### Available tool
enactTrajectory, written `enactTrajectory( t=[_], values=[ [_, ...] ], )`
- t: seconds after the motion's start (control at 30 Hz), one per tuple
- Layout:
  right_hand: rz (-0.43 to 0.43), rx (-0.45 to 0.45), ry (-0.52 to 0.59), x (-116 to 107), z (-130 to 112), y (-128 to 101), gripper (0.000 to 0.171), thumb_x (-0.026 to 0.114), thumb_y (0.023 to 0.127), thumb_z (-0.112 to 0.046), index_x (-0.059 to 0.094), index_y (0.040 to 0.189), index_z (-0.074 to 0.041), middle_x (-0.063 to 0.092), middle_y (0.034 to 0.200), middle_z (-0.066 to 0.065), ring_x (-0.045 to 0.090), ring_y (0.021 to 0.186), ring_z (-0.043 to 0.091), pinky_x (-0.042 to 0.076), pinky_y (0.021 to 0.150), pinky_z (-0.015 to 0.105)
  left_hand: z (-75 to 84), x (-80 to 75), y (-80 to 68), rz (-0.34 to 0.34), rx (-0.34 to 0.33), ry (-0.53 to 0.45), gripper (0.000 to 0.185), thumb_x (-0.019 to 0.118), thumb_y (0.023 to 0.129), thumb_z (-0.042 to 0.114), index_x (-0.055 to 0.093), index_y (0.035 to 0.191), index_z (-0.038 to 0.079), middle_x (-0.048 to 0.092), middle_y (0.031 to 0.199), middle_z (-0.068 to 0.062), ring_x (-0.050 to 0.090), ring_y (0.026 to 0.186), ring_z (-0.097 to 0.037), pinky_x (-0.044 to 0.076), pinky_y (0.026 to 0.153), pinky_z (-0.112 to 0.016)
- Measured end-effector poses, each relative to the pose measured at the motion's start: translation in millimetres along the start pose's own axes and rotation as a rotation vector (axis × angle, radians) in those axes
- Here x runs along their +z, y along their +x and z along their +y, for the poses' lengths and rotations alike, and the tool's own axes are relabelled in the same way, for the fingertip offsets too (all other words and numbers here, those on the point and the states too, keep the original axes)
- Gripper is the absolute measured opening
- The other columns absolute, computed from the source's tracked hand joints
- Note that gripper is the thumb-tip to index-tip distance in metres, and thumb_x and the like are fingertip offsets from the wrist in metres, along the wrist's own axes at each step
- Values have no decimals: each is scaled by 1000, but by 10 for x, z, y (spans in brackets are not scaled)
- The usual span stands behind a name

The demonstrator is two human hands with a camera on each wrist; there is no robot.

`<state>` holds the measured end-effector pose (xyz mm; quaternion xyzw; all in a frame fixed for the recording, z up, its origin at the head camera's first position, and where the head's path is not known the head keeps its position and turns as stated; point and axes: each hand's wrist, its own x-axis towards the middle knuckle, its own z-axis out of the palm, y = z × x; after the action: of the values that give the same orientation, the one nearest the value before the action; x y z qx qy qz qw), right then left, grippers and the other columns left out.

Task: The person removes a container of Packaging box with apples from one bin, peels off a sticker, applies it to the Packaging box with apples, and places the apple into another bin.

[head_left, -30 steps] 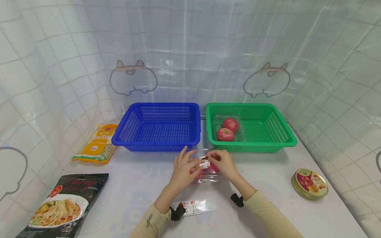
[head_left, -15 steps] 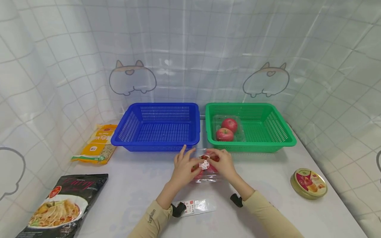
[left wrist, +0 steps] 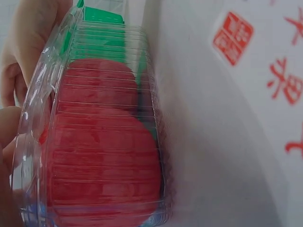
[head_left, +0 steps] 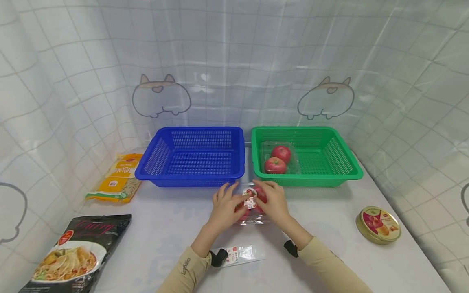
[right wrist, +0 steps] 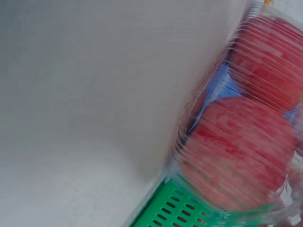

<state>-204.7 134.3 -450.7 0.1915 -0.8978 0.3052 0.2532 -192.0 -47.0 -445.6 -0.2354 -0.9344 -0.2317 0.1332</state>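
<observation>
Left hand (head_left: 226, 208) and right hand (head_left: 275, 202), fingers apart, touch a label (head_left: 250, 203) on the box (head_left: 253, 219). Wrist views reveal its ribbed clear sides (left wrist: 104, 142).

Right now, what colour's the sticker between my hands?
The sticker is mostly white with red, clearest in head view.

from the head we look forward and down across the table (head_left: 176, 228); from either wrist we look sideways, very close, at a clear box (head_left: 253, 220), both wrist views sharing its red apples (left wrist: 102, 165) and the green basket (right wrist: 168, 210).
</observation>
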Motion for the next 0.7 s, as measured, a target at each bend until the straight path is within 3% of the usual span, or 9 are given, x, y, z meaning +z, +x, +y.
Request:
enactTrajectory(
  t=[0.23,0.5,0.7],
  values=[
    [-82,24,1,-48,15,-72,57,76,75,-17,54,127,-13,71,97,0,51,117,29,23,98,59,-4,-1,37,-72,-54,13,45,58,84,41,59,126,26,39,141,-16,19,133,-45,20,97,-64],
    [-186,59,-4,-74,40,-137,68,74,76,-30,46,135,-16,66,113,-2,42,126,33,15,99,66,-59,17,94,-145,-96,30,56,56,80,48,52,133,29,36,142,-18,17,133,-47,19,98,-65],
    [-174,57,-32,-81,33,-144,74,74,75,-31,40,139,-15,66,113,-2,43,125,36,14,97,69,-55,12,126,-157,-109,45,58,56,79,48,50,134,30,36,143,-18,17,133,-47,20,99,-65]
  ],
)
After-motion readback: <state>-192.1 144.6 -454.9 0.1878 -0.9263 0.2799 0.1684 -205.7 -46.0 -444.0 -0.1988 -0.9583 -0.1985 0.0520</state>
